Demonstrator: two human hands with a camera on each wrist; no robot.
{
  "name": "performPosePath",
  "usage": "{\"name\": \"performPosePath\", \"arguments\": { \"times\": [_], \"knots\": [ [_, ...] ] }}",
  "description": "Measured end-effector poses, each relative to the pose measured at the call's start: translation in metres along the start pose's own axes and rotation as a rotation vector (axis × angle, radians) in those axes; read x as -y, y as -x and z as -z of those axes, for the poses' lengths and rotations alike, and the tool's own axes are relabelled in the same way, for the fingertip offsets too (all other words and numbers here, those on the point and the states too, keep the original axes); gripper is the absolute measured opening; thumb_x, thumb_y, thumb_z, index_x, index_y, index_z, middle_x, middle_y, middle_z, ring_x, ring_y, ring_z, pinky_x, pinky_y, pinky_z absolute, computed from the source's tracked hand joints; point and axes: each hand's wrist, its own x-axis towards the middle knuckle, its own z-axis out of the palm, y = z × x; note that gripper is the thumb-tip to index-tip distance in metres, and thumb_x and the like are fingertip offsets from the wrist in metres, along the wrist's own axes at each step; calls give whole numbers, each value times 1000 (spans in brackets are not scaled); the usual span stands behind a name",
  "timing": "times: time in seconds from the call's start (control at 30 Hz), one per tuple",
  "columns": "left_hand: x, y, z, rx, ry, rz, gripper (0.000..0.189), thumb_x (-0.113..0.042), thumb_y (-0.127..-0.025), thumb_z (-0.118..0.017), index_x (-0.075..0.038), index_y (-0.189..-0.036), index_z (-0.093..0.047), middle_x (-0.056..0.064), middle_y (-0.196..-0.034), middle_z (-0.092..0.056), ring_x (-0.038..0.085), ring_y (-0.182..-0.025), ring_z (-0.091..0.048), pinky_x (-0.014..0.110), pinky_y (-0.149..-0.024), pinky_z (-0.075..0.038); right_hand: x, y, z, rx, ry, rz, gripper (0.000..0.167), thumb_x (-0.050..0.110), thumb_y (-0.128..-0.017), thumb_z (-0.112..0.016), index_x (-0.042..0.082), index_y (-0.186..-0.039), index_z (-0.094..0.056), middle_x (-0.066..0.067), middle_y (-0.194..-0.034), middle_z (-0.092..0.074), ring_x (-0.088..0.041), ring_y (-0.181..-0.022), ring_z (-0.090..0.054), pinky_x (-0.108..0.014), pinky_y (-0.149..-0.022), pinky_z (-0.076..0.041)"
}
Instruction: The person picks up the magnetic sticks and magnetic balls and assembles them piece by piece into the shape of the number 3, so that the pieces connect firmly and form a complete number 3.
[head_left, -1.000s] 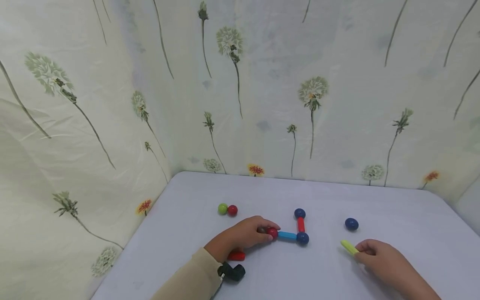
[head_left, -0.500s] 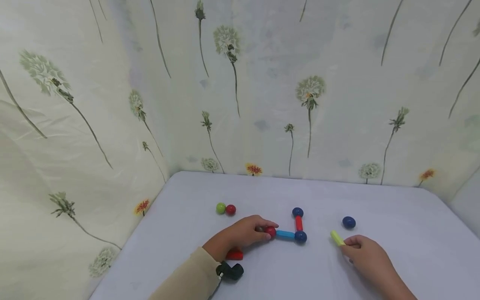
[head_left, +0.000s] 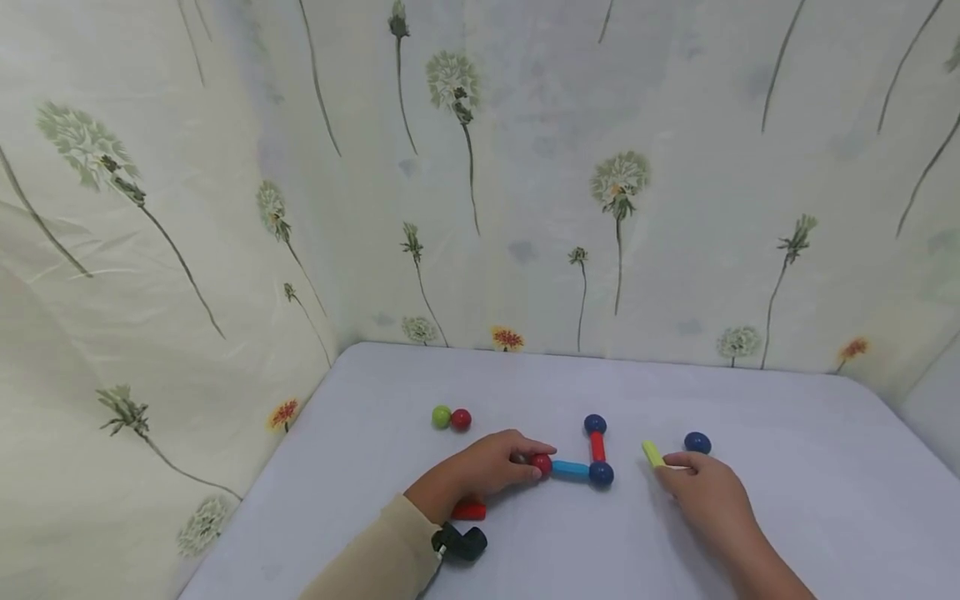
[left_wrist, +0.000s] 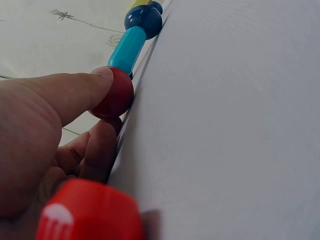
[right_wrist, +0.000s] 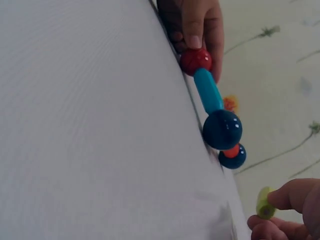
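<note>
My left hand [head_left: 491, 461] pinches a red ball [left_wrist: 116, 95] between thumb and fingers. From that ball a light-blue rod [head_left: 571, 470] runs right to a dark-blue ball [head_left: 601, 474]. A red rod [head_left: 597, 447] leads from there toward the back, ending in another dark-blue ball [head_left: 595, 425]; the joined pieces form an L on the table. To the right, my right hand [head_left: 708, 496] holds a yellow-green rod [head_left: 653, 454] by one end, its other end pointing toward the back left. In the right wrist view this rod shows end-on between thumb and fingers.
A loose dark-blue ball [head_left: 697, 442] lies just behind my right hand. Further back left, a green ball [head_left: 442, 417] and a red ball [head_left: 461, 419] sit side by side. A loose red rod [head_left: 469, 508] lies by my left wrist, near a black wrist device [head_left: 461, 543].
My right hand has moved left and slightly away from me with the yellow-green rod, closer to the joined pieces. The left hand stays on the red ball.
</note>
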Motion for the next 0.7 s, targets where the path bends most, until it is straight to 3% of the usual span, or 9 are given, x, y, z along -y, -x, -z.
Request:
{"name": "performPosePath", "arguments": {
  "times": [0.33,0.53,0.6,0.7],
  "knots": [
    [2,-3,-1,-11,-26,3,42,-34,-99,-73,-59,-132,-64,-16,-113,-60,9,-103,-55,30,-86,-51,20,-15,-18,-9,-104,-39,51,36,-102,-63,0,-139,-63,-17,-117,-70,-28,-100,-62,-30,-68,-54],
    [3,-3,0,-10,-21,1,42,-33,-100,-73,-59,-131,-64,-16,-112,-60,9,-101,-55,29,-85,-50,28,-28,-29,-18,-155,-46,55,41,-103,-60,1,-141,-61,-25,-141,-58,-40,-127,-55,-47,-91,-59],
    [3,-2,1,-6,-26,-11,41,-33,-100,-73,-58,-131,-65,-16,-112,-60,9,-101,-55,29,-85,-50,31,-32,-31,-21,-175,-36,55,42,-103,-60,1,-141,-61,-25,-141,-58,-41,-129,-54,-51,-96,-56],
    [1,0,2,4,-34,-31,40,-33,-100,-73,-56,-132,-65,-16,-112,-60,9,-101,-55,28,-84,-50,35,-38,-34,-36,-203,-31,54,40,-104,-60,1,-141,-61,-23,-136,-63,-38,-123,-57,-48,-93,-56]
  ]
}}
